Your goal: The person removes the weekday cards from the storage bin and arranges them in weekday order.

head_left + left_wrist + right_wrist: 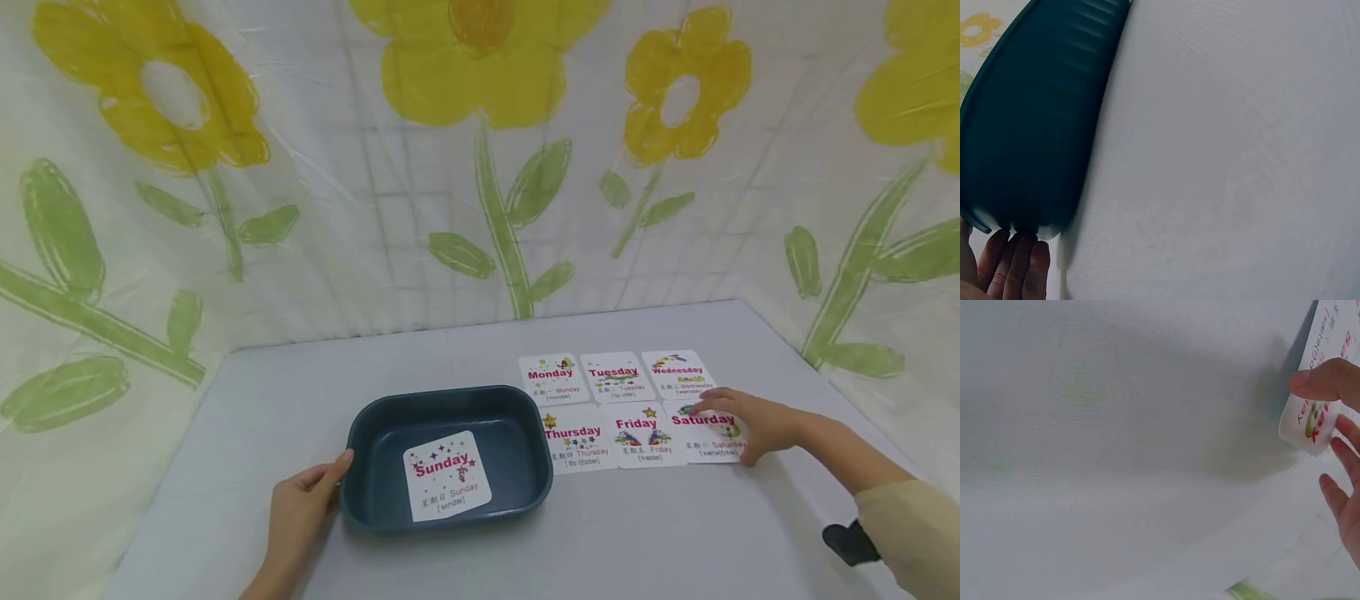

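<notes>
In the head view my left hand (300,504) grips the left end of a dark teal plastic basin (360,500), thumb at the rim. The left wrist view shows its fingers (1019,265) against the outer wall. A white "Sunday" card (447,479) lies in the basin. At the right, my right hand (765,425) spans the "Saturday" card (701,433), thumb near its front edge and fingers toward the back. In the right wrist view the thumb overlaps the card (1310,425), whose near edge stands over a shadow.
Beside the basin lie cards in two rows: "Monday" (553,379), "Tuesday" (613,377) and "Wednesday" (678,375) behind, "Thursday" (581,446) and "Friday" (645,437) in front. The basin's right rim overlaps "Thursday". A flowered curtain (405,275) hangs behind the white table (637,542).
</notes>
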Demonstrator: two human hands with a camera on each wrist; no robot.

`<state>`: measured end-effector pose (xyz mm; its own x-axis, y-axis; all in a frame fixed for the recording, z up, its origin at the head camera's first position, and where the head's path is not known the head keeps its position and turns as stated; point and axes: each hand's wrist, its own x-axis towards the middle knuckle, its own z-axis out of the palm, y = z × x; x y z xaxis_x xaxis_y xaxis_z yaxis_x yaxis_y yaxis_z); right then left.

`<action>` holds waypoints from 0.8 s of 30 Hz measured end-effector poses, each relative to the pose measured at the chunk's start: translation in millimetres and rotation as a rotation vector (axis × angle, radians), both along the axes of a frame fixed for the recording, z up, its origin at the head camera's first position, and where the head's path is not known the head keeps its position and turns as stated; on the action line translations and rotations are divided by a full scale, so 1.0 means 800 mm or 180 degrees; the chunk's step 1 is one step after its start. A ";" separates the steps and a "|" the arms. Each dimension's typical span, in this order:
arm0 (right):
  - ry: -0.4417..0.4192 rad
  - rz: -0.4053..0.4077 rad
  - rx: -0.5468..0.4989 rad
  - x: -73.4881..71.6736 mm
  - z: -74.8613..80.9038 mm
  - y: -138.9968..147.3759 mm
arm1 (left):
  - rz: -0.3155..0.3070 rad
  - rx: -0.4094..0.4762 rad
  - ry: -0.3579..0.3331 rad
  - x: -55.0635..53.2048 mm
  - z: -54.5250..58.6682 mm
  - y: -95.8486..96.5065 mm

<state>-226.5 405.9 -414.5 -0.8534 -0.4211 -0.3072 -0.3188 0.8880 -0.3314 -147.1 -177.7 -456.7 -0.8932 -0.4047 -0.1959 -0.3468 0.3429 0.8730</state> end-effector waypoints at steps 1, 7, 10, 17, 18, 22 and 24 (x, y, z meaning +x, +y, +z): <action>-0.0005 -0.0015 0.0011 0.000 0.000 0.000 | 0.0000 -0.0001 -0.0006 0.000 0.000 0.000; 0.0027 -0.0029 0.0070 0.002 0.001 -0.004 | 0.0015 -0.0023 -0.0024 0.000 -0.001 0.001; 0.0091 -0.0032 0.0125 0.003 0.004 -0.007 | 0.0019 -0.0001 -0.0013 0.000 -0.001 0.001; -0.0332 -0.0070 0.0241 0.004 0.026 -0.022 | 0.0011 0.0006 -0.0002 0.000 -0.001 0.000; -0.0457 -0.0085 0.0274 0.004 0.029 -0.025 | 0.0010 0.0000 0.0000 0.000 -0.001 0.000; -0.0892 -0.0214 0.0385 0.006 0.040 -0.033 | 0.0006 0.0000 0.0013 0.000 -0.001 0.001; -0.1083 -0.0283 0.0426 0.008 0.043 -0.036 | -0.0002 0.0005 0.0016 0.000 -0.001 0.001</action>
<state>-220.0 377.3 -379.8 -0.7244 -0.2869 -0.6268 -0.1302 0.9499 -0.2843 -147.1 -177.0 -457.3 -0.8944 -0.4039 -0.1919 -0.3421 0.3418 0.8753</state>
